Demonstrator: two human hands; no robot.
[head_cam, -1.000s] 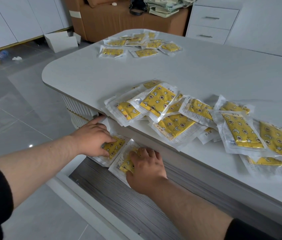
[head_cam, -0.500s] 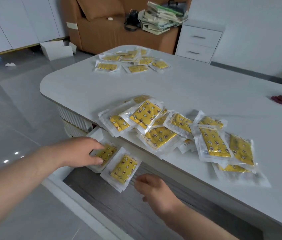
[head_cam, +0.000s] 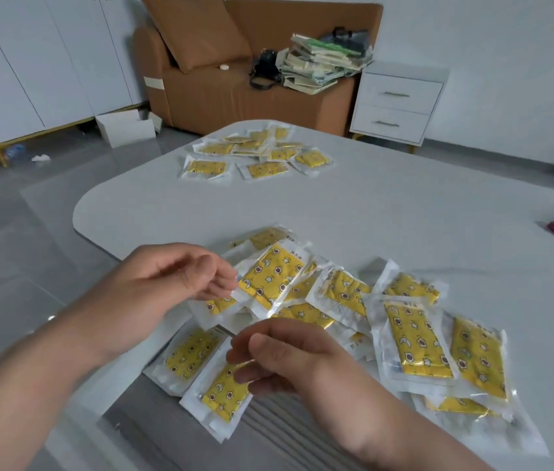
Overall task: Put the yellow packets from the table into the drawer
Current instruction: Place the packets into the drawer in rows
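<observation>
- Loosely curled fingers are seen on the left hand [head_cam: 153, 290], their tips meeting the near-left edge of the topmost yellow packet [head_cam: 270, 275]; whether that edge is pinched cannot be told.
- Nothing is held by the right hand [head_cam: 289, 358], which hangs with relaxed, half-bent fingers above the open drawer [head_cam: 268, 436], where two packets [head_cam: 190, 355] are laid flat.
- The topmost yellow packet is set on the near pile [head_cam: 414, 345] at the edge of the table [head_cam: 370, 205], just right of the left fingertips, its long axis slanted away to the right; the left hand is judged the nearer.
- A far cluster of packets [head_cam: 255, 154] is seen well apart.
</observation>
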